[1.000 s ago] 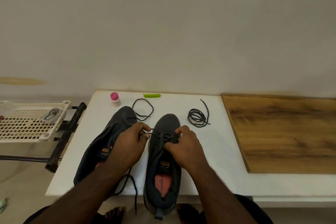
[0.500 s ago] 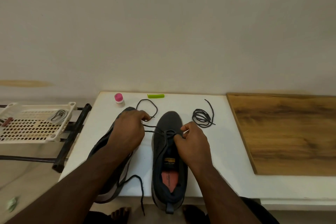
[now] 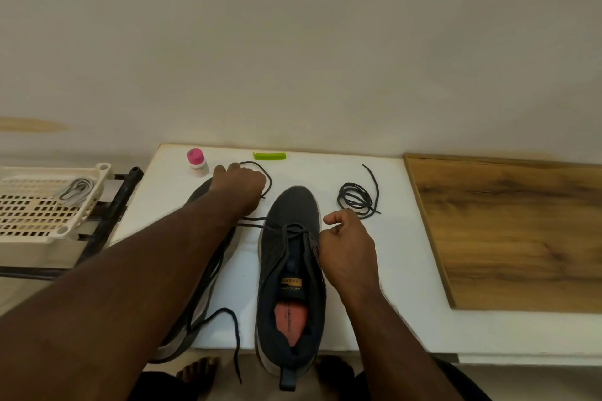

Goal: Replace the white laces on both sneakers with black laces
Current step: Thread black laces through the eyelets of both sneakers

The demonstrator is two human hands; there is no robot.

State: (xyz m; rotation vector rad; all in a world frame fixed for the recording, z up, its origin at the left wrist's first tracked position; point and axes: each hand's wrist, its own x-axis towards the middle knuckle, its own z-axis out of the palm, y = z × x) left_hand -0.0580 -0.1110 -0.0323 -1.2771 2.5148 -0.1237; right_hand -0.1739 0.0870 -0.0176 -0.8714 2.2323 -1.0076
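Lace [image 3: 257,221] taut, left hand [image 3: 239,184] to sneaker [image 3: 293,257]

A plain home room: bare feet [image 3: 198,371] under a white surface [image 3: 374,270], a plastic basket [image 3: 39,205] alongside.

Soft, even, dimmish indoor light casts faint shadows, with wide-angle bending toward nine and three o'clock and slightly soft detail.
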